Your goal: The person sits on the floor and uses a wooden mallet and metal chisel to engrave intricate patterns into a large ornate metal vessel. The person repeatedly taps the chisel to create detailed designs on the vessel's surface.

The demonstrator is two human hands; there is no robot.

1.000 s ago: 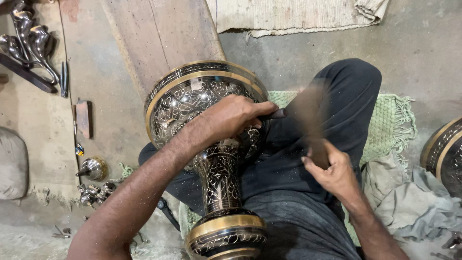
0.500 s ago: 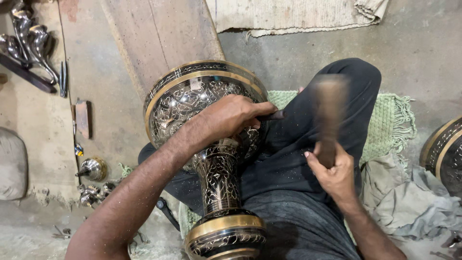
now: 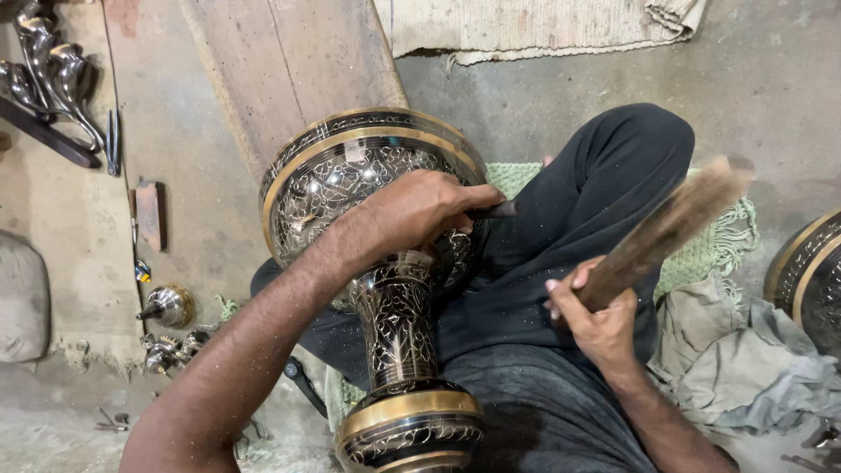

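A large black metal vase [image 3: 350,175] with engraved floral patterns and gold bands lies across my lap, its base [image 3: 410,429] nearest me. My left hand [image 3: 420,215] rests on the vase's bulb and grips a thin dark chisel [image 3: 495,210] whose tip is pressed against the metal. My right hand [image 3: 596,320] grips a wooden mallet [image 3: 670,232], swung out to the right and blurred by motion. My legs are in dark trousers [image 3: 569,228].
A wooden plank [image 3: 280,61] leans behind the vase. Small metal fittings [image 3: 166,307] and shiny metal parts [image 3: 44,61] lie on the floor at left. A second engraved vessel [image 3: 810,280] sits at the right edge beside grey cloth [image 3: 736,359]. A green mat [image 3: 701,254] lies under me.
The mallet has swung from near the chisel outward to the right and tilted. My left hand and the vase have stayed in place.
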